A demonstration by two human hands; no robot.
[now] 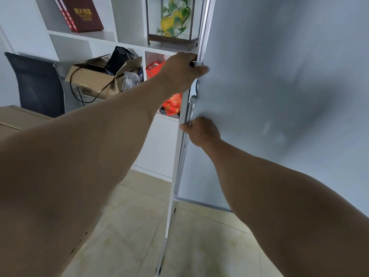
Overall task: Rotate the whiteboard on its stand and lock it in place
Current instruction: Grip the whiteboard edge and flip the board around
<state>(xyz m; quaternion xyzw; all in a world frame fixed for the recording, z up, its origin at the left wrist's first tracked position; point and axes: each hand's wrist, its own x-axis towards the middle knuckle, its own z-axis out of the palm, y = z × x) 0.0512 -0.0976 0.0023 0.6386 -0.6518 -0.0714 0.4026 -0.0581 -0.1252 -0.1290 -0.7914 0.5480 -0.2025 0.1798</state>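
Observation:
A large whiteboard with a silver frame fills the right side of the head view, standing upright. Its left edge runs beside the white stand post. My left hand is closed around the metal latch at the board's left edge, thumb resting on the board face. Below it sits a small round locking knob on a bracket. My right hand grips the board's left frame edge lower down, fingers curled behind it. The stand's foot rests on the tiled floor.
Behind the post is a white shelf unit holding a red album, a glass display case, an open cardboard box with cables, and a red bag. A black chair and a brown carton stand at left.

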